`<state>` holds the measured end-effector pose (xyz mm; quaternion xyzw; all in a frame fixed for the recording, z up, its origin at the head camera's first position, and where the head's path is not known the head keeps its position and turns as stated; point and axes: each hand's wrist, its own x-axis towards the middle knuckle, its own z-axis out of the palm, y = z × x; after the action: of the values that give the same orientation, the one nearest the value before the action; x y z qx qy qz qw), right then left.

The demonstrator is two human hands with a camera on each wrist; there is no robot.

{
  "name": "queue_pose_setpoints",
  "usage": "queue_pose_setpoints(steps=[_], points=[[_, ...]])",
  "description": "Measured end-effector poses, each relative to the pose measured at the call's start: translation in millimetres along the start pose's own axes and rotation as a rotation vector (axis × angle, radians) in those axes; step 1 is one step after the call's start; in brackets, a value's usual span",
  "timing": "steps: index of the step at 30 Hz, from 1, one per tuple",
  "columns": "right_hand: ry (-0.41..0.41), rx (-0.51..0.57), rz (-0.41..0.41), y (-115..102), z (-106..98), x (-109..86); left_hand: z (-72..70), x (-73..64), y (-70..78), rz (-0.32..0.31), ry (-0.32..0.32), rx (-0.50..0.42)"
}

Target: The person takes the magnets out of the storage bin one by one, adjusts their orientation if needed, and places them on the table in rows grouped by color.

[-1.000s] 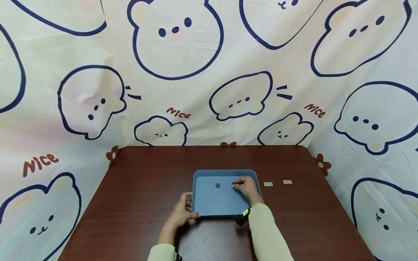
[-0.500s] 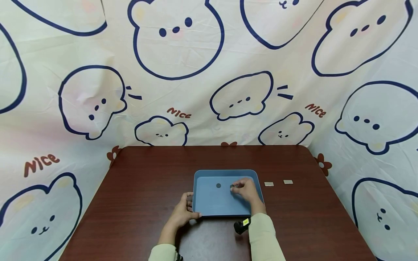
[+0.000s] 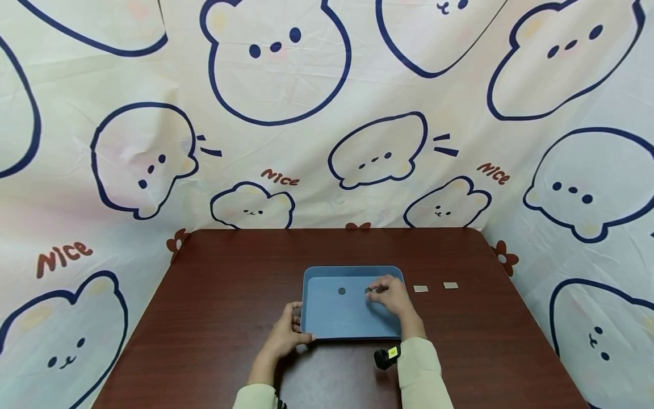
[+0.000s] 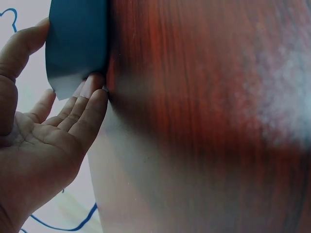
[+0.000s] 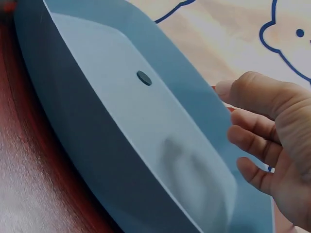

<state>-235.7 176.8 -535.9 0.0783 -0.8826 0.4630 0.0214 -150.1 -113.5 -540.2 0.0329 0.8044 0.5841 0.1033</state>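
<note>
Stretched over the table (image 3: pixel 245 272) with both arms, in pale sleeves (image 3: pixel 424 372). With the left hand (image 3: pixel 284 335), holding the tray (image 3: pixel 332 318) at its near left corner, with the thumb on the near edge. With the right hand (image 3: pixel 390 295), pinching above the tray toward its right edge, with the wrist over the near right corner.

The head view is bright, the 2 wrist views dimmer; glare whitens the table (image 4: pixel 204 116), soft shadows darken the tray (image 5: pixel 102 145).
</note>
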Motion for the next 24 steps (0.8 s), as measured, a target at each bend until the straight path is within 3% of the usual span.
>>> queue_pose_setpoints(steps=[10, 24], points=[[-0.013, -0.056, -0.042, 0, -19, -19.2, 0.0, -0.5, 1.4, -0.005, 0.008, 0.022], [0.049, -0.053, 0.030, 17, -46, -41.3, 1.8, 1.2, 0.9, -0.030, 0.029, 0.062]])
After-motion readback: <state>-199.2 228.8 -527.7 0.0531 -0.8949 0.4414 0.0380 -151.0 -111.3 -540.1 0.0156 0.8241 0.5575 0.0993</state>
